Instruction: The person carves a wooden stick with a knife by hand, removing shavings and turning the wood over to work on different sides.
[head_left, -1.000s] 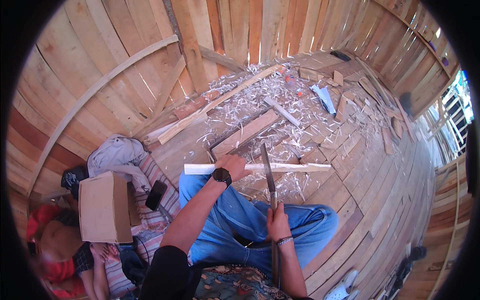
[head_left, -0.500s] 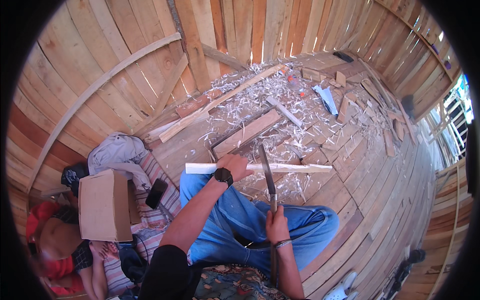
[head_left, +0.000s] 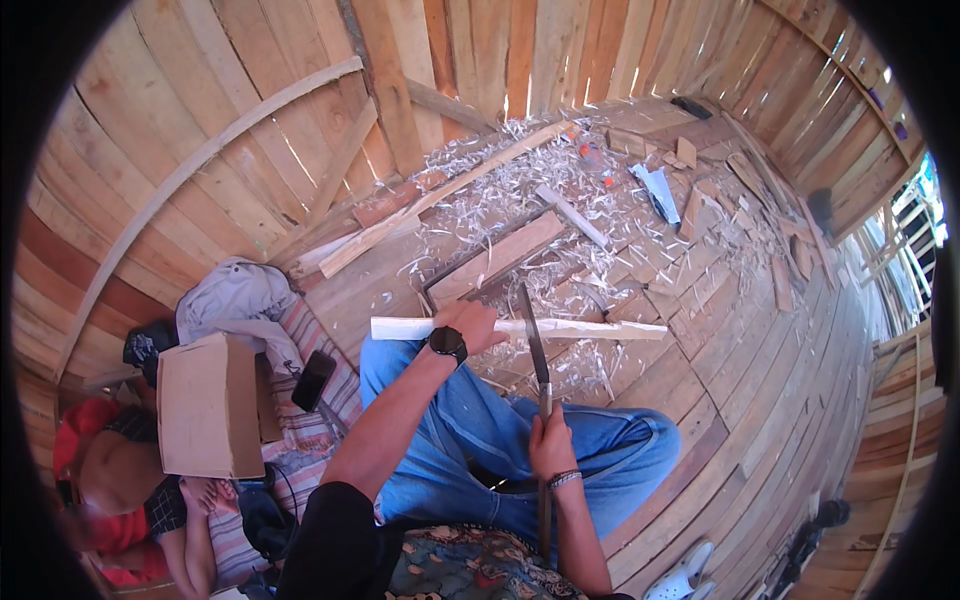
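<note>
Well to the left of your left hand (head_left: 478,322) sits one plain brown cardboard box (head_left: 208,405), squarish, with no label that can be made out; it rests on a person lying on a striped mat (head_left: 300,430). Just right of the box lies one dark phone (head_left: 313,379), and above it a grey bundle of cloth (head_left: 235,297).

You have one pale wooden stick (head_left: 600,328) and one long blade (head_left: 533,340) in hand. Your left hand is closed around the stick near its middle, with a black watch (head_left: 447,343) on that wrist. The stick runs left to right across your knees, its thicker end pointing left past your left hand and its thinner end pointing right over the floor. Your right hand (head_left: 552,447) is wrapped around the blade's handle close to your body, just below and right of your left hand. The blade points away from you, its long axis nearly crossing the stick at a right angle, and it meets the stick just right of your left hand.

Beyond both hands lie one flat plank (head_left: 497,258), one long thin batten (head_left: 440,200) and many white shavings (head_left: 520,190), too many to count.
</note>
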